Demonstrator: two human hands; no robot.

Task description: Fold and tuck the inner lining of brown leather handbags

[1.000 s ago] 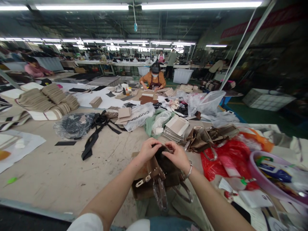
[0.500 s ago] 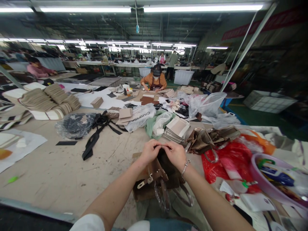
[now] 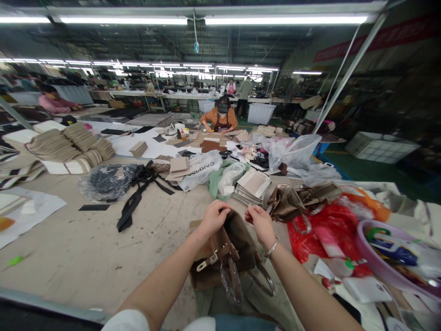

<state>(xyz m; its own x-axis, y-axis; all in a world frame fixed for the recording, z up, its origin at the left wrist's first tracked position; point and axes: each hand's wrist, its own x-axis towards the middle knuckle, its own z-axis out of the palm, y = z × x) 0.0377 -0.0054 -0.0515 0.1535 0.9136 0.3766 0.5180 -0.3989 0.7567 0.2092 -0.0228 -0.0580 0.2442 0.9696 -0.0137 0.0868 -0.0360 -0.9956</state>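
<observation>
- Left hand (image 3: 214,218): grasping, thumb and fingertips pinched on the upper rim of the brown bag (image 3: 240,233), at about eleven o'clock from its middle.
- Right hand (image 3: 260,223): fingers curled in, thumb against fingertips, apart from the rim at about two o'clock; whether anything thin is between those fingertips, I cannot tell.
- Brown bag: at the near side of the tabletop (image 3: 155,257), between the forearms, tilted, with its inside showing. A metal clasp (image 3: 206,263) hangs at eight o'clock; handles (image 3: 231,281) in clear wrap hang at six and five o'clock.
- Arms: the left reaches in from eight o'clock, the right from four, both stretched forward; a bracelet (image 3: 272,247) circles the right wrist.
- Changed: half a second ago the hands met at the rim; now the right has drawn off toward two o'clock, and more of the lining shows. The left and the bag have hardly shifted.
- Around the bag: stacked beige panels (image 3: 254,185) at one o'clock, red plastic (image 3: 330,227) at three, a black strap (image 3: 128,209) at ten.
</observation>
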